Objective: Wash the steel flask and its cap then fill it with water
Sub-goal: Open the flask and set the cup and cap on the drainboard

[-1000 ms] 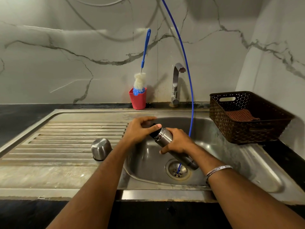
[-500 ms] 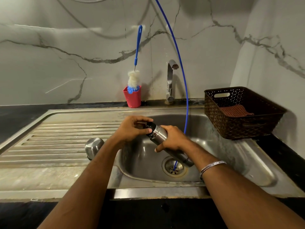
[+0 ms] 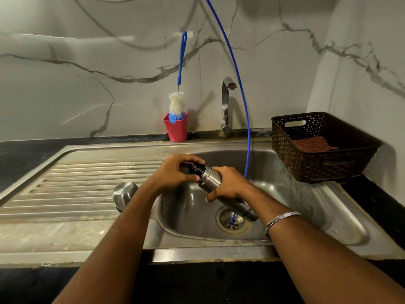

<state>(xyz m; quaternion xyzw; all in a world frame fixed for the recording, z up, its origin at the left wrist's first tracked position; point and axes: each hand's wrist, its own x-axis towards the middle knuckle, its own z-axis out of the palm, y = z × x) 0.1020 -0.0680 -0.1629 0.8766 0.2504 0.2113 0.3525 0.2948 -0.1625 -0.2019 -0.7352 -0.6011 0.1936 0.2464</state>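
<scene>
A marble-veined wall backs a steel sink (image 3: 317, 216) set in a dark surface (image 3: 26, 154). Over the basin, the right hand (image 3: 230, 185) wraps the flask (image 3: 210, 181) around its body, holding it tilted with its base low near the drain (image 3: 232, 221), probably so any spill lands in the basin. The left hand (image 3: 175, 172) curls its fingers round the black stopper (image 3: 197, 168) at the neck, seemingly to twist it. The steel cap (image 3: 125, 194) lies on the drainboard just left of the basin, set out of the way. A brush (image 3: 177, 102) stands in a red cup (image 3: 175, 128) near the tap (image 3: 226, 102), within reach for scrubbing. A blue hose (image 3: 241, 95) hangs down into the drain.
</scene>
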